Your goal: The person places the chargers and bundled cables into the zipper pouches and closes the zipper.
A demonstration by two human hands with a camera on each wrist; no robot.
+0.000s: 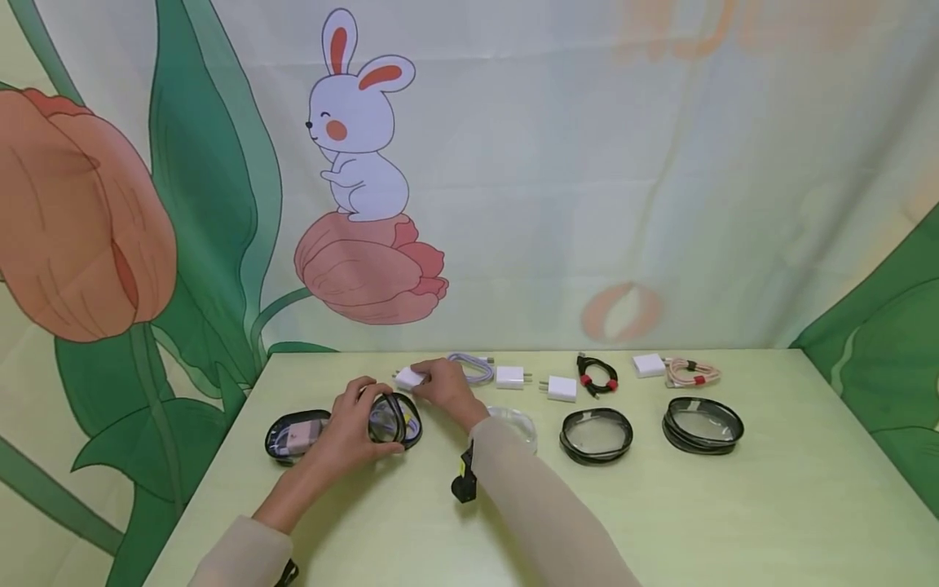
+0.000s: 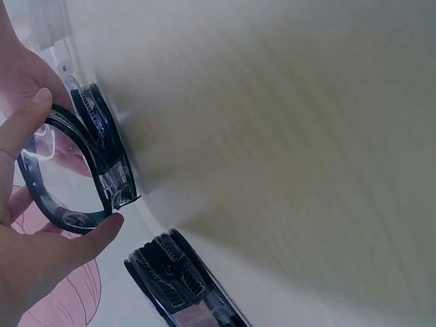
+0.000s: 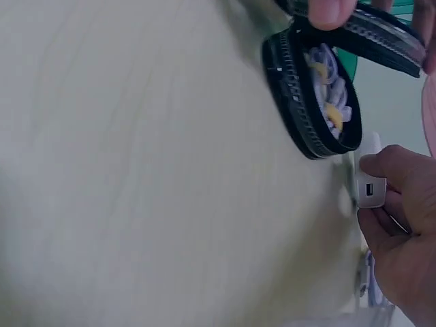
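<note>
Lid (image 3: 381,37) tipped up, and my left hand (image 1: 348,428) pinches it between thumb and fingers, left of centre in the head view! Below it gapes the black-rimmed case (image 3: 298,95), a pale cable (image 3: 328,82) with yellow bits inside. My right hand (image 1: 447,387) is clamped on a white charger (image 1: 407,377), just above the case in frame. Farther left on the worktop (image 1: 396,538), another case (image 1: 297,434) sits filled.
</note>
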